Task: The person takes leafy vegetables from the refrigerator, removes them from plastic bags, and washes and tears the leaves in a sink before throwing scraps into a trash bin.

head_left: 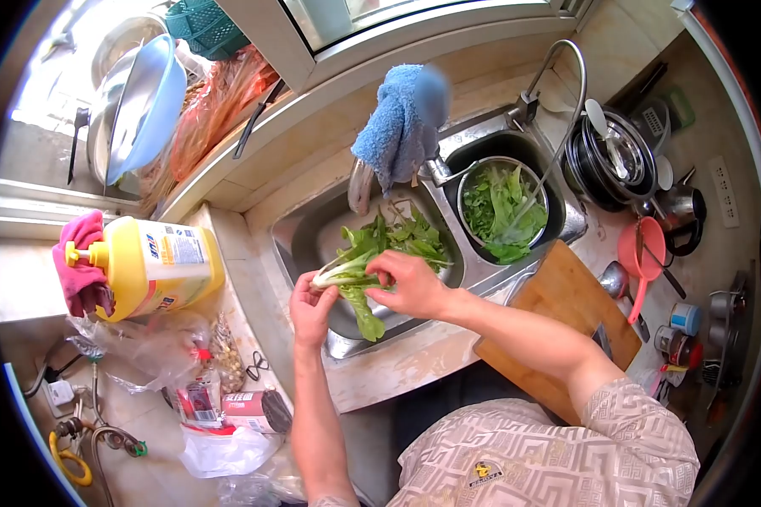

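My left hand [309,311] pinches the pale root end of a leafy green vegetable [351,264] over the front of the left sink basin [309,245]. My right hand [410,286] is closed at the vegetable's stalks, its fingers curled and thumb pointing toward the left hand. One broad leaf hangs down below the fingers. More loose greens [418,237] lie in the basin behind my right hand. In the right basin, a round metal pot [462,203] holds torn green leaves [503,207].
A blue towel [389,127] hangs over the tap between the basins. A wooden cutting board [566,296] with a knife [601,342] lies to the right. Stacked pans [596,173] and a pink strainer [641,253] stand beyond. A yellow pump jug [165,262] sits at left.
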A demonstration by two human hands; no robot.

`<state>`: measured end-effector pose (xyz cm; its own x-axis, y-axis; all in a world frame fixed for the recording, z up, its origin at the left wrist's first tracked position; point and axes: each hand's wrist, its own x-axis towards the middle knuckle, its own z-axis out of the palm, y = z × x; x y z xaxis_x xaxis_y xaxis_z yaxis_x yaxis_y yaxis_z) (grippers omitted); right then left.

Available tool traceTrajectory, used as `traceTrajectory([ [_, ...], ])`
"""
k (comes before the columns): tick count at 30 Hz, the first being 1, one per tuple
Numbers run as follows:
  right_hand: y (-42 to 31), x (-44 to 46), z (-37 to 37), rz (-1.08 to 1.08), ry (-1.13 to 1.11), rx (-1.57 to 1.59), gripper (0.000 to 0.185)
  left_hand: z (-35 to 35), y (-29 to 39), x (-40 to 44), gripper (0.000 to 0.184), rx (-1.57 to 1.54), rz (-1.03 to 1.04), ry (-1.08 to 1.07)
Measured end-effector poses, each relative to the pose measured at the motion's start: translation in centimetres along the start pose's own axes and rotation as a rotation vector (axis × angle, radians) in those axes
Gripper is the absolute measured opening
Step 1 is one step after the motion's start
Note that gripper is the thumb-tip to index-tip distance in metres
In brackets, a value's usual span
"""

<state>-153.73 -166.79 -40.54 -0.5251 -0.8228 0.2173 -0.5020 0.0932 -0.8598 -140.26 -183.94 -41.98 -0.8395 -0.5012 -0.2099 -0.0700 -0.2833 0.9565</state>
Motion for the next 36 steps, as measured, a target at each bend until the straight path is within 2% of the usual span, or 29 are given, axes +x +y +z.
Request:
traceTrajectory([
  [2, 0.0, -0.4, -0.1, 0.149, 0.194, 0.223, 0.02, -0.2, -0.2, -0.3, 0.031, -0.037, 0.02, 0.018],
  [3, 1.6, -0.8, 0.6, 0.057, 0.258, 0.14, 0.022, -0.2, -0.2, -0.4, 0.032, -0.073, 0.043, 0.036],
  [4, 2.0, -0.8, 0.8, 0.059, 0.259, 0.142, 0.022, -0.2, -0.2, -0.5, 0.032, -0.071, 0.042, 0.036],
  [6, 2.3, -1.0, 0.9, 0.028, 0.19, 0.075, 0.022, 0.1, 0.1, -0.7, 0.033, -0.173, 0.022, -0.004],
  [8, 1.7, -1.3, 0.5, 0.104, 0.131, 0.129, 0.022, 0.5, 0.2, -0.6, 0.033, -0.206, 0.023, -0.007],
  [10, 1.3, -1.2, 0.1, 0.069, -0.008, 0.139, 0.021, 0.5, 0.2, -0.7, 0.034, -0.237, 0.026, -0.003],
  [12, 1.0, -1.3, -0.3, 0.051, -0.004, 0.133, 0.02, 0.3, 0.2, -0.7, 0.034, -0.238, 0.016, 0.005],
  [22, -0.2, -0.7, -2.4, 0.318, -0.27, 0.583, 0.022, 0.3, 0.0, -1.0, 0.032, -0.244, 0.057, 0.047],
  [24, -0.2, -0.7, -2.1, 0.35, -0.306, 0.621, 0.023, 0.6, 0.2, -1.0, 0.03, -0.084, 0.09, 0.065],
  [25, -0.3, -0.6, -1.9, 0.316, -0.264, 0.603, 0.023, 0.8, 0.5, -1.0, 0.03, -0.082, 0.089, 0.068],
  [27, -0.6, -0.4, -1.7, 0.282, -0.222, 0.588, 0.024, 1.4, 1.1, -1.1, 0.027, 0.12, 0.119, 0.049],
  [29, -1.4, -0.2, -1.9, 0.233, -0.258, 0.408, 0.027, 2.1, 1.4, -1.2, 0.027, 0.15, 0.107, 0.023],
  [32, -2.1, 0.1, -1.3, 0.203, -0.205, 0.325, 0.026, 3.2, 1.7, -1.2, 0.024, 0.207, 0.115, 0.043],
  [34, -1.9, 0.1, -0.6, 0.179, -0.205, 0.264, 0.024, 3.6, 1.9, -1.2, 0.021, 0.597, 0.16, 0.066],
  [36, -1.9, 0.0, -0.4, 0.156, -0.207, 0.205, 0.022, 3.9, 1.7, -1.0, 0.019, 0.661, 0.227, 0.083],
])
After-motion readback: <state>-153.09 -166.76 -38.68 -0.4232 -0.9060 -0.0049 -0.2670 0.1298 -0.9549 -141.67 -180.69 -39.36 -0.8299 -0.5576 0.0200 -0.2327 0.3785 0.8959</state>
